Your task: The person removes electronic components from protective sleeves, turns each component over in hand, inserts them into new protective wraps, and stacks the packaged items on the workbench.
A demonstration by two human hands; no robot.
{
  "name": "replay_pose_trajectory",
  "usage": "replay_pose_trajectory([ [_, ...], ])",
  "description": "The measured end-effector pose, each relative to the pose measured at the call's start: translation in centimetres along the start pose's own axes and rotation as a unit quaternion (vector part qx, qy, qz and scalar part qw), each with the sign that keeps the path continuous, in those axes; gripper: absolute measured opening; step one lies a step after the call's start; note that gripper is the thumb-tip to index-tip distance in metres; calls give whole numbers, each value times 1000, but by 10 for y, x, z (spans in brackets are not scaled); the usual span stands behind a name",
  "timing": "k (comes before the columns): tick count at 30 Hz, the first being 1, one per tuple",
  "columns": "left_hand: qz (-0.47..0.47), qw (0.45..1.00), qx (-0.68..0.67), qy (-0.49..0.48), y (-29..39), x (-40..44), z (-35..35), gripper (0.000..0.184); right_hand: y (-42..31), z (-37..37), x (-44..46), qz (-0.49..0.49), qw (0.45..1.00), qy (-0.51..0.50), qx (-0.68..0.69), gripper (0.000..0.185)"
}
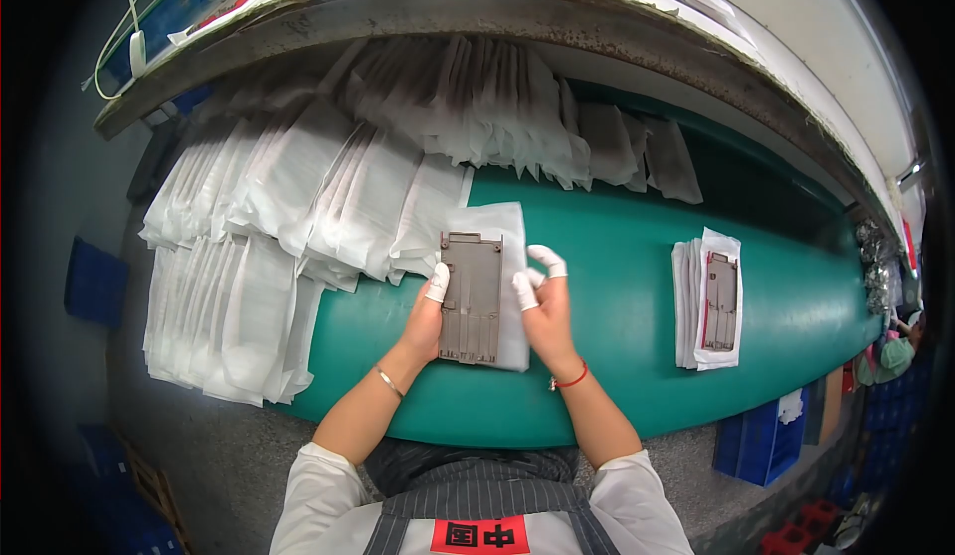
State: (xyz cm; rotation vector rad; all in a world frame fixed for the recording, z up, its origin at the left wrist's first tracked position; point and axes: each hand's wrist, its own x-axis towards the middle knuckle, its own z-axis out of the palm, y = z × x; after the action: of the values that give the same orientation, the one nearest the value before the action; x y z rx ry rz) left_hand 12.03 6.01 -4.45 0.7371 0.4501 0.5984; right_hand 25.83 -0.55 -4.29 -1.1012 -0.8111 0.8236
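Observation:
My left hand [428, 321] grips the left edge of a grey-brown plastic panel [471, 301], its thumb on the edge and its other fingers hidden underneath. The panel has ribs and small clips, with a rectangular slot at its top end. Beneath it lies a white translucent packing sleeve [512, 331], which shows along the top and right. At the sleeve's right edge is my right hand [549, 316], its bent fingers and thumb apart and holding nothing I can see. White finger cots cover fingertips on both hands.
Rows of white sleeves [229, 316] fill the table's left side, and more [487, 107] stand under a shelf [448, 20]. On the green table [607, 356], a similar panel [720, 301] lies on a small sleeve stack at right. A blue bin [761, 441] stands below.

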Motion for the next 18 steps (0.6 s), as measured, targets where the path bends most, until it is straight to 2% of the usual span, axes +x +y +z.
replay_pose_trajectory([
  [1,44,995,60,68,-2,1,-1,52,2,3,-4,9,1000,-28,-3,45],
  [2,45,995,61,69,-3,2,-3,52,1,4,-7,23,998,-50,10,47],
  [4,104,982,89,128,-4,3,-5,43,-3,9,-10,36,995,-76,46,56],
  [8,139,968,157,139,-9,7,-16,41,-4,9,-10,49,993,-79,67,61],
  [10,283,877,357,154,-9,13,-16,42,-8,8,-6,31,995,-48,86,59],
  [14,114,975,154,112,3,6,-12,49,-16,-6,2,19,997,-18,70,58],
  [15,114,976,155,105,5,6,-12,49,-18,-8,3,14,998,-13,68,58],
  [17,32,991,114,64,8,4,-12,46,-21,-8,4,2,996,-16,89,59],
  [18,44,990,100,87,7,4,-9,40,-21,-9,4,0,996,-15,89,59],
])
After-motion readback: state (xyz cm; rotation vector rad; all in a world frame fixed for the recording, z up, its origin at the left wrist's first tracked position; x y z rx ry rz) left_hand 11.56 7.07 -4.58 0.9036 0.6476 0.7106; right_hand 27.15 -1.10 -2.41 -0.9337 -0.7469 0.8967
